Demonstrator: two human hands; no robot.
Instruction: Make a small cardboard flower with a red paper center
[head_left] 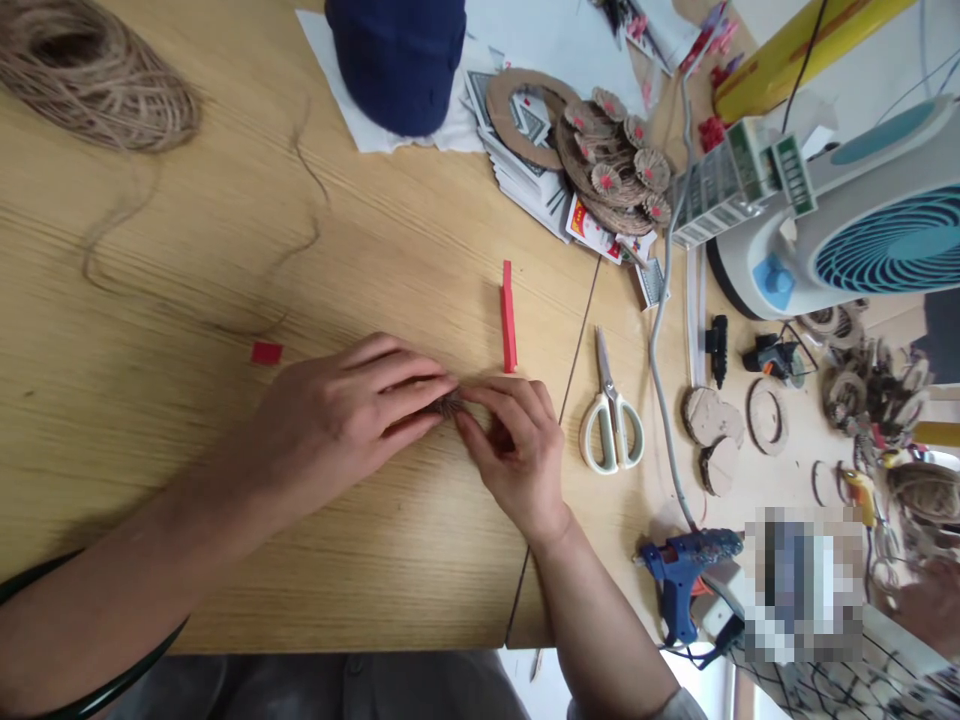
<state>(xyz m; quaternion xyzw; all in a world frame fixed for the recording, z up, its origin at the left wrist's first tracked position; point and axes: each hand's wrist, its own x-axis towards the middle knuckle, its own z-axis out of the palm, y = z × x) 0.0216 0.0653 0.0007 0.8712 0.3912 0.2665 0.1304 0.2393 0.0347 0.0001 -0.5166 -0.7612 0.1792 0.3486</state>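
Note:
Both of my hands meet near the middle of the wooden table. My left hand and my right hand pinch a small brown twine piece between their fingertips; most of it is hidden by the fingers. A red strip lies just beyond my right hand. A small red scrap sits to the left of my left hand.
Scissors lie right of my right hand. A blue glue gun stands at the front right. A twine ball is far left, a blue cap at the back, a cardboard wreath with rosettes, a fan, cardboard discs.

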